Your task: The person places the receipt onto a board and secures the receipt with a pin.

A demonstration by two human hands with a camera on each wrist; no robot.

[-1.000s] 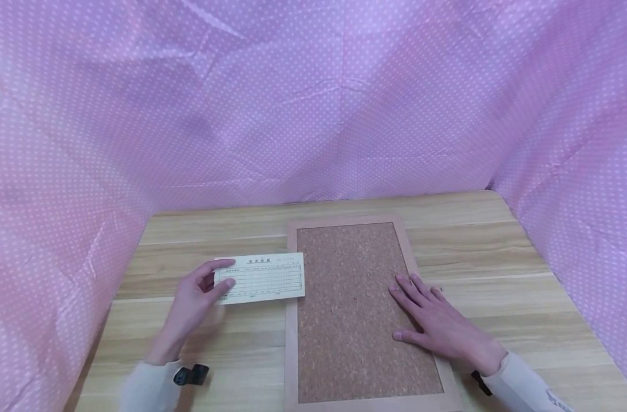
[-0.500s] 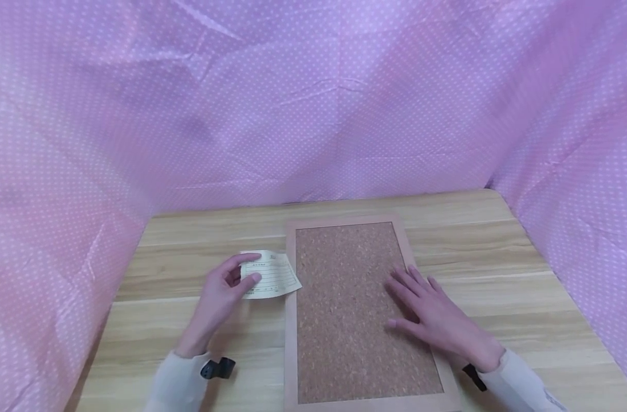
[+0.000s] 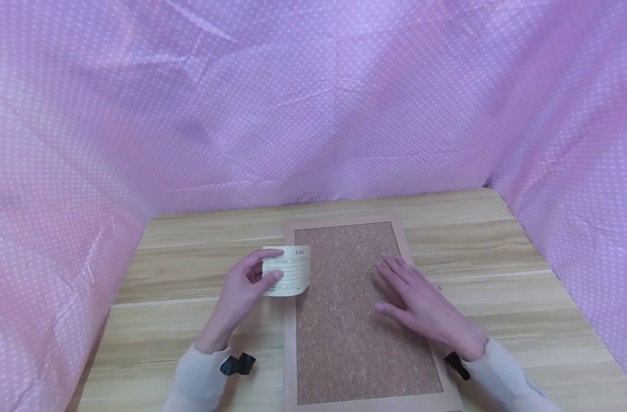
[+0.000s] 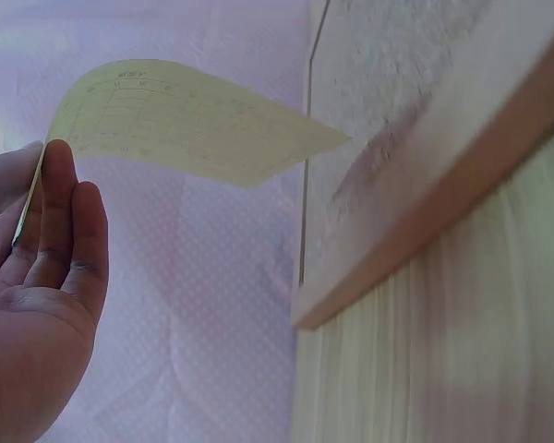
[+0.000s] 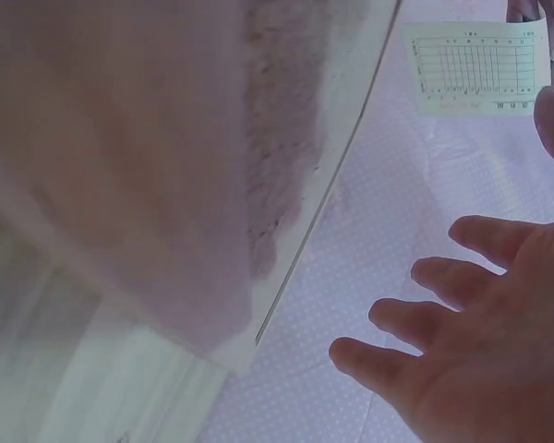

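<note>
A printed paper form (image 3: 294, 272) curves out rightward from the left hand (image 3: 242, 286), pinched between thumb and fingers. Right of that hand lies a framed corkboard (image 3: 344, 337); over it the right hand (image 3: 425, 305) extends, fingers free.

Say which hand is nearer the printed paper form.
Left. The left hand pinches the printed paper form at its left end; the right hand is apart from it, over the framed corkboard.
</note>
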